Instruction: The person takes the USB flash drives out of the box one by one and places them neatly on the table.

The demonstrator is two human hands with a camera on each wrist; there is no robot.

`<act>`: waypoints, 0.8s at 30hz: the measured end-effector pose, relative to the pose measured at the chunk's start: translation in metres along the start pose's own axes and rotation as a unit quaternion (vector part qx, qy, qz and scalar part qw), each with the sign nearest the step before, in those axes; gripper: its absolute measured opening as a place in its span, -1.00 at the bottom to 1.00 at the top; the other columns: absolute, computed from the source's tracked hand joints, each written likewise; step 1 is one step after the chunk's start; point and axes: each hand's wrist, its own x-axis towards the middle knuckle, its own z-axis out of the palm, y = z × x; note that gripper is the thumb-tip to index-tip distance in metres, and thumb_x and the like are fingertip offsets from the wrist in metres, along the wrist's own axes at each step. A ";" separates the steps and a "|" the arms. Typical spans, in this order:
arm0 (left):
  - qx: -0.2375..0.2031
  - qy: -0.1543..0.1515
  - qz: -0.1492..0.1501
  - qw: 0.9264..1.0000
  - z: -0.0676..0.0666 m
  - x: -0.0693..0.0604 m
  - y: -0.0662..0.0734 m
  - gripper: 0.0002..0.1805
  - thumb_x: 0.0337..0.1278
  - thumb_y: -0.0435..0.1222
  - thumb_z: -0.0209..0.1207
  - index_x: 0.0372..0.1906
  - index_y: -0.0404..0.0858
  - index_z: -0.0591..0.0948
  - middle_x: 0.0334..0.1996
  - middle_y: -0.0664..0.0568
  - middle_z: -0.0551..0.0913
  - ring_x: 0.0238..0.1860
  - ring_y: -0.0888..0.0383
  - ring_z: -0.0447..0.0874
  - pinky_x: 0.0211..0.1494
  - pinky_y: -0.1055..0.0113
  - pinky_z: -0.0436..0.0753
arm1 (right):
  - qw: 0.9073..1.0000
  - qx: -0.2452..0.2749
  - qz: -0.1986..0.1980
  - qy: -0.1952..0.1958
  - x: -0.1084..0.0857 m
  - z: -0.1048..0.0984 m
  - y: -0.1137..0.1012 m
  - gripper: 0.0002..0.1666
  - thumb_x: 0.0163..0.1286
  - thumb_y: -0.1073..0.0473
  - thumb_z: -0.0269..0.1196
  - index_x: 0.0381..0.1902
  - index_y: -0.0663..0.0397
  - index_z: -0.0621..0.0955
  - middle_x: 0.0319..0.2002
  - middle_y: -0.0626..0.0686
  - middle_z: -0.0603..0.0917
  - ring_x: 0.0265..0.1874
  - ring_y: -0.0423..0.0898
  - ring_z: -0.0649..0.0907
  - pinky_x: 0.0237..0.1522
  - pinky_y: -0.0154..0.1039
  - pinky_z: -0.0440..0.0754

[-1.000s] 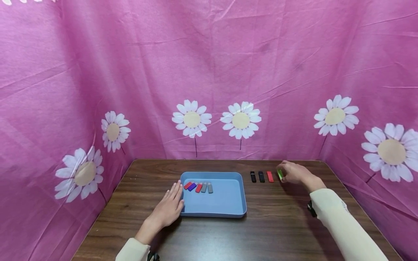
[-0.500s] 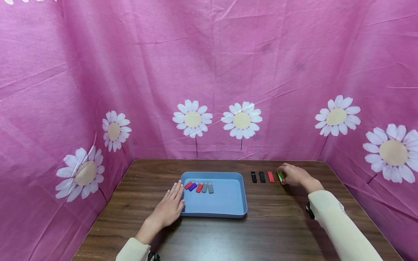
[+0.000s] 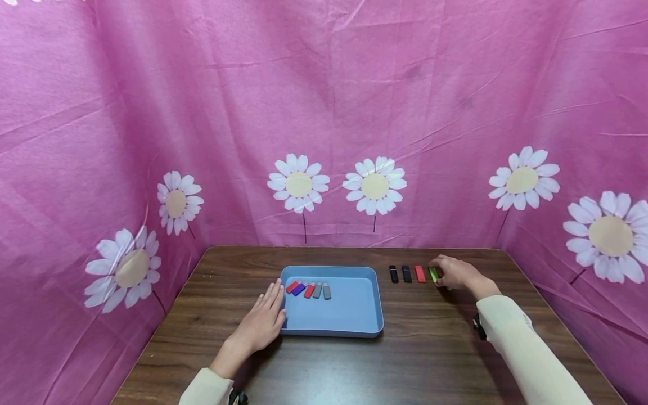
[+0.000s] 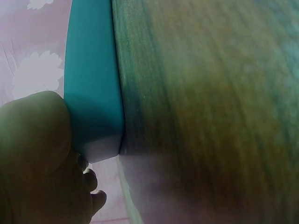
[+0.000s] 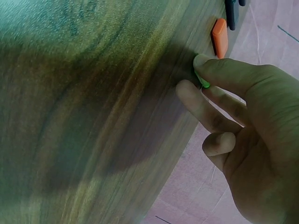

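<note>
In the head view my right hand point(image 3: 458, 274) pinches a green USB stick point(image 3: 433, 274) on the table at the back right. The right wrist view shows the thumb and a finger about the green stick point(image 5: 205, 83), most of it hidden. To its left lie a red USB stick point(image 3: 420, 274) and two black USB sticks point(image 3: 407, 274). My left hand point(image 3: 258, 326) lies with straight fingers along the left side of a blue tray point(image 3: 334, 333). Inside the tray, towards its back left, are several USB sticks: red, purple point(image 3: 299, 289) and grey point(image 3: 327, 291).
The brown wooden table point(image 3: 334, 371) ends at the back against a pink cloth point(image 3: 324, 101) printed with white daisies. The cloth also hangs at both sides. The tray's low wall point(image 4: 93, 70) rises beside my left hand.
My right hand stays at the green stick, with only a slight shift of hand and forearm. The left hand, the tray and the other sticks have not visibly moved.
</note>
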 end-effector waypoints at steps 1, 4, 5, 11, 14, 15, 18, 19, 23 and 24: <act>0.002 -0.001 -0.002 1.000 0.000 0.000 0.000 -0.33 0.67 -0.20 -0.01 0.63 -0.48 0.22 0.70 -0.29 0.12 0.71 -0.26 0.09 0.69 -0.24 0.22 | 1.000 -0.002 0.000 0.000 0.000 0.000 0.000 -0.41 0.23 0.29 0.51 0.22 0.30 0.65 0.00 0.22 0.65 -0.32 -0.08 0.68 -0.13 0.04 0.70; -0.003 0.008 0.004 1.000 0.001 0.001 0.000 -0.34 0.65 -0.22 0.00 0.61 -0.51 0.25 0.68 -0.33 0.16 0.68 -0.31 0.14 0.66 -0.30 0.25 | 1.000 -0.005 0.002 -0.001 0.001 0.001 0.000 -0.41 0.24 0.29 0.51 0.22 0.30 0.65 0.01 0.22 0.65 -0.31 -0.07 0.68 -0.12 0.06 0.70; -0.005 0.011 0.007 1.000 0.001 0.001 -0.001 -0.35 0.64 -0.23 0.01 0.60 -0.52 0.26 0.67 -0.34 0.17 0.67 -0.32 0.15 0.65 -0.31 0.26 | 1.000 -0.006 0.002 0.000 0.001 0.001 0.000 -0.41 0.24 0.28 0.51 0.22 0.30 0.65 0.01 0.22 0.65 -0.31 -0.07 0.67 -0.12 0.07 0.70; 0.000 -0.012 0.001 1.000 -0.003 0.002 0.001 -0.32 0.66 -0.21 -0.01 0.63 -0.51 0.20 0.70 -0.32 0.10 0.71 -0.28 0.08 0.69 -0.26 0.22 | 1.000 -0.007 0.001 0.003 0.002 0.004 0.003 -0.38 0.21 0.29 0.52 0.23 0.31 0.64 0.08 0.27 0.65 -0.30 -0.05 0.69 -0.10 0.09 0.72; -0.003 -0.010 0.001 1.000 -0.002 0.002 -0.001 -0.32 0.65 -0.21 0.00 0.63 -0.50 0.20 0.70 -0.31 0.10 0.71 -0.28 0.08 0.69 -0.27 0.22 | 1.000 -0.005 0.003 0.002 0.001 0.004 0.002 -0.38 0.21 0.29 0.52 0.24 0.31 0.64 0.12 0.30 0.64 -0.33 -0.07 0.69 -0.12 0.06 0.73; -0.002 -0.005 0.004 1.000 0.000 0.002 -0.002 -0.32 0.65 -0.21 -0.01 0.63 -0.51 0.21 0.70 -0.32 0.12 0.70 -0.29 0.10 0.67 -0.29 0.23 | 1.000 -0.004 0.003 0.003 0.001 0.003 0.002 -0.38 0.21 0.30 0.52 0.24 0.31 0.64 0.12 0.30 0.63 -0.34 -0.08 0.68 -0.14 0.04 0.73; 0.001 0.002 0.009 1.000 0.004 0.002 -0.005 -0.32 0.65 -0.19 -0.01 0.63 -0.50 0.21 0.69 -0.31 0.12 0.69 -0.30 0.11 0.66 -0.30 0.25 | 1.000 -0.003 -0.005 0.008 -0.002 0.002 0.002 -0.39 0.22 0.30 0.51 0.23 0.30 0.64 0.10 0.29 0.64 -0.33 -0.09 0.67 -0.16 0.01 0.72; 0.008 0.003 0.008 1.000 0.006 0.003 -0.007 -0.31 0.66 -0.17 -0.02 0.64 -0.48 0.20 0.70 -0.29 0.11 0.70 -0.27 0.10 0.67 -0.27 0.24 | 1.000 -0.002 -0.009 0.013 -0.003 0.001 0.002 -0.41 0.23 0.30 0.50 0.23 0.31 0.65 0.07 0.28 0.64 -0.32 -0.08 0.66 -0.15 0.01 0.71; 0.024 0.010 0.007 1.000 0.011 0.003 -0.011 -0.31 0.68 -0.12 -0.03 0.65 -0.43 0.20 0.72 -0.23 0.09 0.72 -0.20 0.08 0.70 -0.19 0.24 | 0.999 -0.002 -0.024 0.036 -0.006 -0.001 0.003 -0.53 0.27 0.28 0.45 0.14 0.30 0.69 -0.04 0.21 0.66 -0.23 0.00 0.65 -0.08 0.09 0.71; 0.023 0.010 0.007 1.000 0.012 0.003 -0.012 -0.30 0.68 -0.12 -0.03 0.66 -0.42 0.20 0.72 -0.23 0.09 0.72 -0.19 0.07 0.70 -0.19 0.24 | 0.999 -0.001 -0.022 0.041 -0.006 -0.002 0.003 -0.58 0.30 0.26 0.43 0.10 0.27 0.70 -0.07 0.18 0.66 -0.21 0.01 0.65 -0.07 0.11 0.71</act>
